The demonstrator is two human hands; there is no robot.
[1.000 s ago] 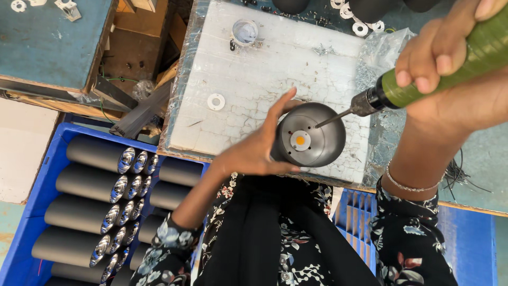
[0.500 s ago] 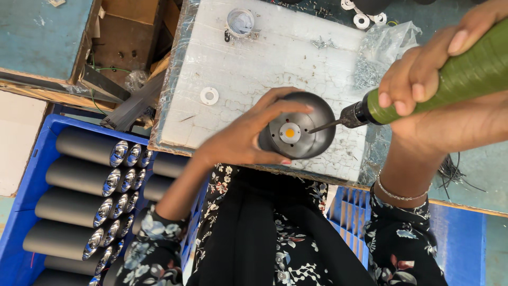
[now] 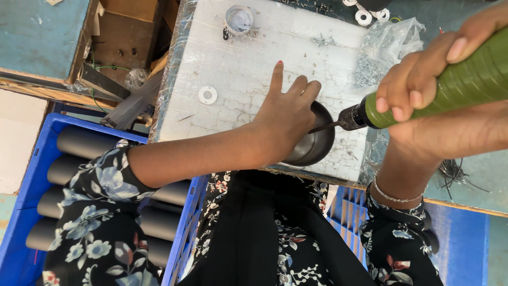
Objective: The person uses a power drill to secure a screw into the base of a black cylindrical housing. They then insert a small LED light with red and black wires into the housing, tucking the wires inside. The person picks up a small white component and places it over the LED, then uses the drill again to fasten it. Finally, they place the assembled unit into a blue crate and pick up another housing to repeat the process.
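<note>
Left hand point(image 3: 288, 114) lies palm-down over the dark round housing point(image 3: 316, 144), fingers loosely spread and extended past its far rim, covering most of its mouth; it steadies the housing rather than gripping it. Right hand point(image 3: 444, 106) is closed firmly around the green driver point(image 3: 455, 87), whose bit point(image 3: 323, 127) points into the housing from the right, at its rim. The housing stands on the white board point(image 3: 243, 79), at the board's near right edge. Left of the housing on the board lies a white washer point(image 3: 207, 95); beyond it, a small round cup point(image 3: 239, 19). Right of the housing sits a clear bag of screws point(image 3: 383, 50). Near-left of the board, a blue crate point(image 3: 26, 212) holds dark tubes point(image 3: 84, 143).
</note>
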